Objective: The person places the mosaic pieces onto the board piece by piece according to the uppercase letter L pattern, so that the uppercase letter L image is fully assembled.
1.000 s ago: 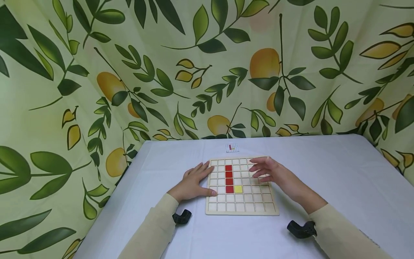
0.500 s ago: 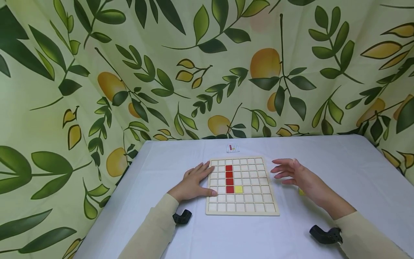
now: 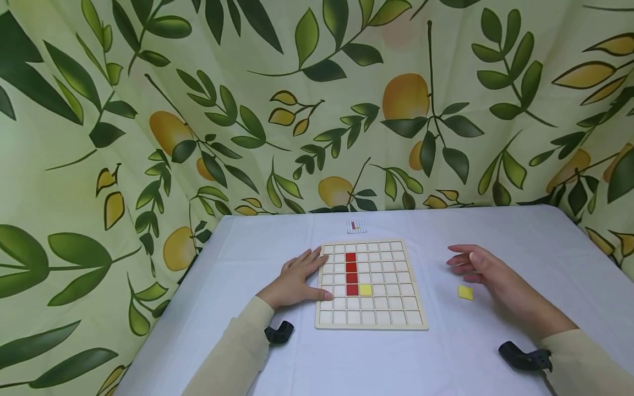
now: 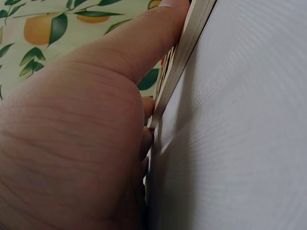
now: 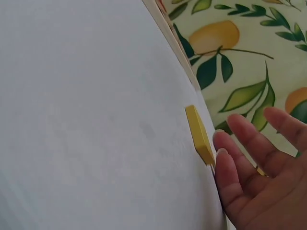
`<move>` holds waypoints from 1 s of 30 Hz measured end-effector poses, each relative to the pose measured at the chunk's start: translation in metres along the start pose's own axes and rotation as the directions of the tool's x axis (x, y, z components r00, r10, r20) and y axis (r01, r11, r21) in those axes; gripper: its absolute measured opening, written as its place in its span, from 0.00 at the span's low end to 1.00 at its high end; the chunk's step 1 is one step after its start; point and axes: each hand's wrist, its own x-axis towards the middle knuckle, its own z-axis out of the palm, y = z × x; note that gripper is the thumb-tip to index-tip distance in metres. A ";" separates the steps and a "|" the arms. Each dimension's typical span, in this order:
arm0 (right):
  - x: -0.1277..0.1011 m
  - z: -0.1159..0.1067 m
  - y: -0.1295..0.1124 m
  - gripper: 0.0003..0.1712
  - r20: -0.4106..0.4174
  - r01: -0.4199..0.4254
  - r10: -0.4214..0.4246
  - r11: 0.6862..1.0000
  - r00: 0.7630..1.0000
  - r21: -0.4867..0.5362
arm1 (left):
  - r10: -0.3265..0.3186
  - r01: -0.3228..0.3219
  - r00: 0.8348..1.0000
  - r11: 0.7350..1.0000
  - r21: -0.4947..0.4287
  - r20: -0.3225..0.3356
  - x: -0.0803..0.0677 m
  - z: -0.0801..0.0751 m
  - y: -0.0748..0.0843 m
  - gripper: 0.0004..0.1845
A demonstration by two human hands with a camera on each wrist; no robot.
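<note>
Head view: left hand (image 3: 295,281) lies flat, fingers straight, pressing left edge of wooden grid board (image 3: 370,285) on white table (image 3: 277,352). Board holds column of four red tiles (image 3: 351,273) with yellow tile (image 3: 365,289) just right of lowest red. Right hand (image 3: 487,273) hovers right of board, fingers relaxed and spread, gripping nothing. Loose yellow tile (image 3: 465,292) lies on table just beside right hand, well apart from board. Small pattern card (image 3: 355,226) beyond board.

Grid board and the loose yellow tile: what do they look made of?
Grid board: likely pale unfinished wood or plywood, matte; the left wrist view seems to show a layered edge. Loose yellow tile: thin, rigid, flat square with even matte yellow colour, painted wood or plastic; cannot tell which.
</note>
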 end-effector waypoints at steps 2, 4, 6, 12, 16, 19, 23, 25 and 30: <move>0.000 -0.001 0.003 0.28 -0.001 -0.018 0.018 0.999 1.000 -0.040 | 0.003 -0.003 1.000 1.000 -0.001 -0.002 0.000 0.000 0.000 0.59; -0.001 -0.002 0.005 0.27 -0.010 -0.040 0.040 0.995 0.999 -0.089 | 0.001 -0.001 1.000 1.000 -0.006 -0.003 0.000 0.000 0.000 0.59; -0.001 -0.002 0.006 0.28 -0.032 -0.058 0.053 0.987 0.998 -0.149 | -0.002 0.002 1.000 1.000 -0.012 -0.004 0.000 0.000 0.000 0.59; -0.003 -0.003 0.008 0.30 -0.071 -0.078 0.062 0.966 0.996 -0.248 | -0.008 0.008 1.000 1.000 -0.021 -0.005 0.000 0.000 0.001 0.59; -0.003 -0.007 0.011 0.31 -0.017 -0.084 0.082 0.964 0.996 -0.251 | -0.005 0.005 1.000 1.000 -0.022 -0.005 0.000 0.000 0.001 0.59; -0.005 -0.011 0.015 0.30 0.026 -0.070 0.080 0.960 0.996 -0.270 | 0.000 0.000 1.000 1.000 -0.018 -0.007 0.000 -0.001 0.001 0.59; -0.008 -0.016 0.019 0.26 0.066 -0.023 0.043 0.962 0.997 -0.271 | 0.003 -0.003 1.000 1.000 -0.020 -0.008 0.000 -0.001 0.000 0.59; -0.008 -0.016 0.020 0.21 0.077 -0.030 0.052 0.961 0.996 -0.274 | 0.002 -0.002 1.000 1.000 -0.023 -0.008 0.000 -0.001 0.000 0.59; -0.007 -0.014 0.018 0.12 0.086 -0.090 0.120 0.951 0.989 -0.296 | -0.004 0.004 1.000 1.000 -0.029 -0.007 0.000 0.000 0.000 0.59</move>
